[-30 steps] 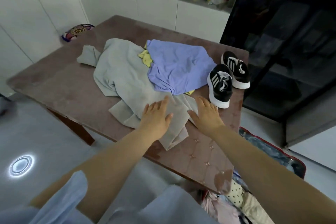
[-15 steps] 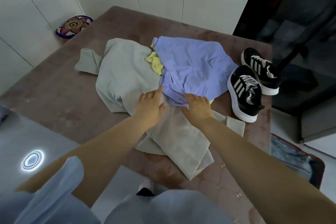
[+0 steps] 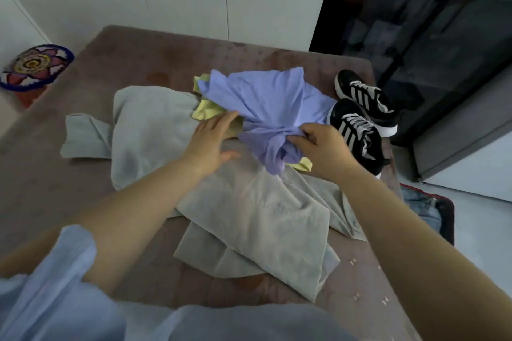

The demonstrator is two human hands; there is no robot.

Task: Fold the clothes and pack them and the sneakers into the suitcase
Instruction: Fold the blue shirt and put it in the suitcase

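Clothes (image 3: 249, 216) lie unfolded mid-frame: right hand (image 3: 318, 147) bunches the purple shirt (image 3: 263, 97), left hand (image 3: 210, 138) flat-fingered beside it (next, likely, lifting it clear for folding).

Dim, soft light; wide-angle edge distortion

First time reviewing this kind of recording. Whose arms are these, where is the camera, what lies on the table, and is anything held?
No robot here: a person works with bare hands, and the one camera sits on their head, looking forward and down. On the table lie a grey garment, a yellow garment, a purple garment on top, and a pair of black sneakers at the right. The right hand pinches a bunched part of the purple garment. The left hand is open, fingers straight, reaching to the pile's edge. Part of an open suitcase shows on the floor, right.
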